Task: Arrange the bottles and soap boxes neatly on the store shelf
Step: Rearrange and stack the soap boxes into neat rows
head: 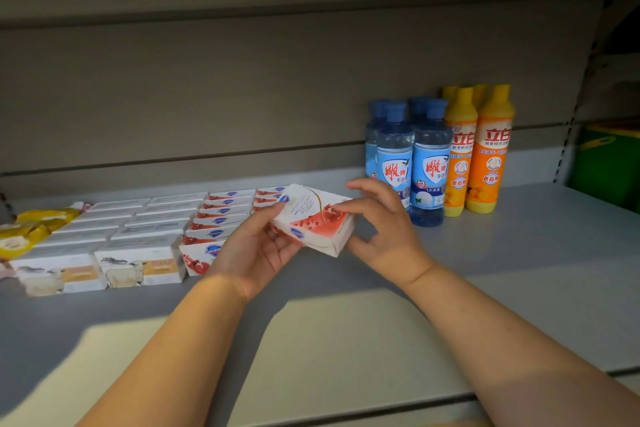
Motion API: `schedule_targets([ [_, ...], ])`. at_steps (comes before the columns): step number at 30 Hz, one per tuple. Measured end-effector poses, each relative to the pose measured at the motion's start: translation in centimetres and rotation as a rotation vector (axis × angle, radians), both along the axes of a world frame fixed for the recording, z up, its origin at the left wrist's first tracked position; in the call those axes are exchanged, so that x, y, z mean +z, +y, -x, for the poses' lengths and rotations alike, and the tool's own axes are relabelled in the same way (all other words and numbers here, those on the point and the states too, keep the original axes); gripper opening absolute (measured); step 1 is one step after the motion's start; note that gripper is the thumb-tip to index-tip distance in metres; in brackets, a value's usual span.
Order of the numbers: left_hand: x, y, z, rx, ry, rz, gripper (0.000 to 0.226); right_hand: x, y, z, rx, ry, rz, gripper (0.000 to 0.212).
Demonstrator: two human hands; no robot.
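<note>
The fingers (277, 241) of the left hand (256, 250) are curled under and around the left end of a white and red cardboard soap box (313, 218), with the thumb on its top face. The fingers (360, 243) of the right hand (384, 229) are clamped on the right end of the same soap box: the thumb presses its upper edge and a lower finger bends around its near corner, while the index finger stands free above it.

The soap box is in the air, tilted, a little over the grey metal shelf (519, 253) and near its middle. We see a white face with small print and a thin curved line, a red splash pattern with white spots, and a blue oval logo at its lower left.

To the left, more red and white soap boxes (221, 215) stand in a tight row from front to back, and a second such row (273, 196) lies behind the held one. Further left are two rows of white boxes with a sheep picture (138, 236), then yellow packets (31, 229) at the shelf end.

To the right, behind the right hand, clear blue bottles with blue caps (412, 163) stand upright, touching each other. Just beside them stand orange and yellow bottles (481, 149). A green object (609, 166) shows at the far right; we cannot tell what it is.
</note>
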State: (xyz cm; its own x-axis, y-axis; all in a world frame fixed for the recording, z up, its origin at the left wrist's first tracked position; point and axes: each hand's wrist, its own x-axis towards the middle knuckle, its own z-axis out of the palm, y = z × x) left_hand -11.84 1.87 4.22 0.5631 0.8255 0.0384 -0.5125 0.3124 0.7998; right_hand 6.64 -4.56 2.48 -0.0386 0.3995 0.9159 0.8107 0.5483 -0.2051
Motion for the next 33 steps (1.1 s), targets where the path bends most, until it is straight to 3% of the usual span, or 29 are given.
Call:
schedule_targets([
  [3, -0.6, -0.1, -0.6, 0.181, 0.335, -0.327, 0.031, 0.1, 0.0, 0.2, 0.015, 0.046, -0.009, 0.037],
  [5, -0.8, -0.3, -0.5, 0.284, 0.463, -0.536, 0.021, 0.1, -0.1, 0.4, 0.077, 0.23, 0.1, 0.038],
  [10, -0.9, -0.8, -0.4, 0.188, 0.356, -0.816, 0.057, 0.3, -0.3, 1.3, 0.38, 0.965, 0.546, 0.02],
  [15, -0.5, -0.9, 0.0, 0.309, 0.372, -0.86, 0.079, 0.9, -0.5, 1.6, 0.706, 1.293, 0.877, 0.042],
  [17, -0.5, -0.9, 0.2, 0.322, 0.39, -0.884, 0.086, 1.2, -0.7, 1.4, 0.779, 1.391, 0.988, 0.039],
  [21, -0.6, -1.2, 0.1, 0.386, 0.418, -0.959, 0.072, 1.0, -0.8, 1.1, 0.817, 1.351, 1.214, 0.044],
  [26, -0.7, -1.3, -0.5, 0.601, 0.438, -0.862, 0.045, 0.8, -0.3, 1.5, 0.815, 1.214, 1.237, 0.071],
  [30, 0.0, -0.7, -0.4, 0.676, 0.436, -0.502, 0.034, 0.5, -0.5, 2.3, 0.723, 1.053, 1.065, 0.044],
  [31, 0.3, -0.5, -0.2, 0.598, 0.413, -0.378, 0.031, 0.3, -0.4, 2.6, 0.674, 0.998, 0.983, 0.046],
  [33, 0.5, -0.3, 0.1, 0.334, 0.298, -0.169, 0.026, 0.0, -0.5, 2.7, 0.524, 0.821, 0.799, 0.071],
])
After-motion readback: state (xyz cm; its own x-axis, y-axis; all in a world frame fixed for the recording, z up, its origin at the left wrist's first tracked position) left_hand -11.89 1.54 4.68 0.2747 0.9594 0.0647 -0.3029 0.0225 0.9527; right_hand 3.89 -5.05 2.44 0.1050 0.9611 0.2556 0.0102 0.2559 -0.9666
